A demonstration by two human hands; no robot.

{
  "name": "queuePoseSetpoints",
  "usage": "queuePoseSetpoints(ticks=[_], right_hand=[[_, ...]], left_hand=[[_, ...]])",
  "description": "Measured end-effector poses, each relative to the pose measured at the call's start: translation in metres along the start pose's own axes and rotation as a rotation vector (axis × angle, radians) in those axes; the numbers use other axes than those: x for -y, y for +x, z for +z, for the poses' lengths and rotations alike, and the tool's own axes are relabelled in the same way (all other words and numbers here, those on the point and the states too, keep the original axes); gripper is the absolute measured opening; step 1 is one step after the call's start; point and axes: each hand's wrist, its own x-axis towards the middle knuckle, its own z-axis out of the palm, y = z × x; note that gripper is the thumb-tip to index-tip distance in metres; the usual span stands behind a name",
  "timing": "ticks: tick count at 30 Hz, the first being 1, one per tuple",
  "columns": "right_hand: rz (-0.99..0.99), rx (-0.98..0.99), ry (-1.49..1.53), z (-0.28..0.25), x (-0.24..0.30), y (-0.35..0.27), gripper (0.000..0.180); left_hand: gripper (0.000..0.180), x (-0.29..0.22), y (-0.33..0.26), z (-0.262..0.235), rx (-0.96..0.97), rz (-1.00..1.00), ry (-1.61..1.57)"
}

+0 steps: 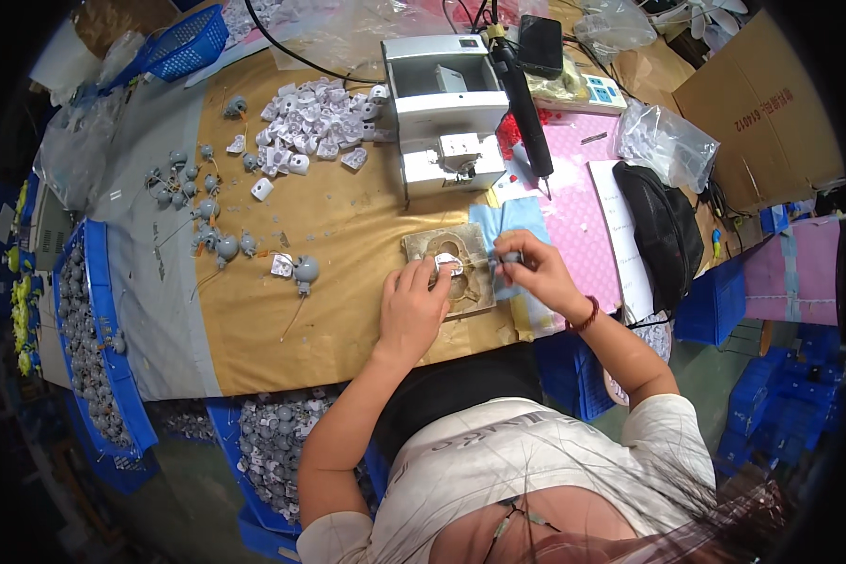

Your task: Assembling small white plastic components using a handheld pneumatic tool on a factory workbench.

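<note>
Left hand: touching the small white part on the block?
Touching. In the head view the left hand lies on the brown work block, its fingertips pinching the small white part with no visible gap.

Small white plastic piece (446, 266) pinched at fingertips over a worn tan wooden jig block (451, 246), small grey round part (510, 257) gripped just right of it, block flat on brown table paper

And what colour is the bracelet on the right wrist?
Dark red, a band of beads around the right hand wrist; the head view shows it.
</note>
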Motion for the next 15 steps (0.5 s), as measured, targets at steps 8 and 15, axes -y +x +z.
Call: queuePoseSetpoints(ticks=[8, 15], right_hand=[[0.094, -0.127, 0.383, 0.007, 0.002, 0.038, 0.04], [0.218, 0.154, -0.079, 0.01, 0.007, 0.06, 0.019]], left_hand=[[0.046, -0.003, 0.004, -0.005, 0.019, -0.02, -0.041], [0.039, 0.001, 0.004, -0.005, 0.01, 0.005, -0.045]])
